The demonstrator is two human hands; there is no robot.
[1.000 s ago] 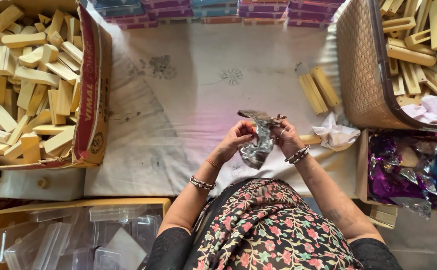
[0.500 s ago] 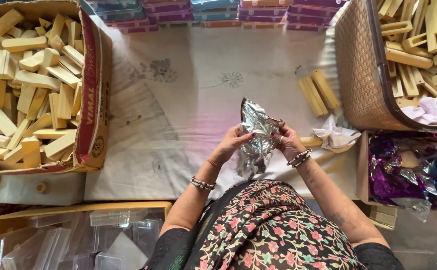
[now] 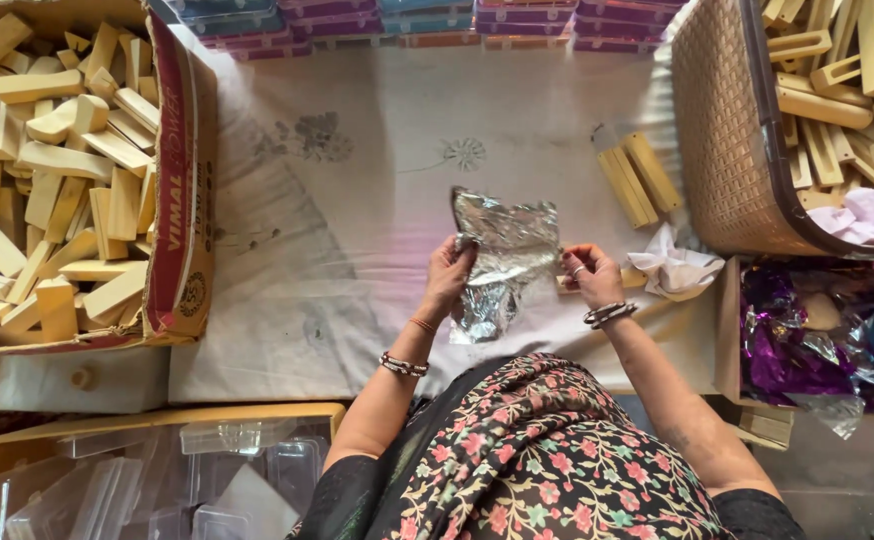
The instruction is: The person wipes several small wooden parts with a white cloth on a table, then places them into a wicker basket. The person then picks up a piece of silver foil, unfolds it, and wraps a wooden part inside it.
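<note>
A crinkled sheet of silver foil point(image 3: 502, 258) is held up over the white cloth point(image 3: 357, 200) at the centre of the view, stretched between both hands. Its left edge is pinched by the left hand point(image 3: 449, 275), fingers pressed together on the foil near the upper corner; its right edge is met by the right hand point(image 3: 591, 275), whose fingers are curled at the foil's side, though whether they close on the foil or on a pale bar seen just under them cannot be told. Bangles are worn on both wrists. A crumpled white paper point(image 3: 675, 268) lies just beside the right hand, at three o'clock from it. Three yellowish soap-like bars point(image 3: 639, 180) are laid side by side on the cloth at one o'clock from the foil. A woven brown basket point(image 3: 722, 140) filled with similar bars is seen at two o'clock, and a cardboard box point(image 3: 182, 190) heaped with pale bars at nine o'clock. A small box of purple foil wrappers point(image 3: 797, 340) is set at four o'clock, well apart from the hands. A yellow tray of clear plastic cases point(image 3: 157, 480) is placed at seven o'clock, beside the floral-print garment point(image 3: 547, 460).
</note>
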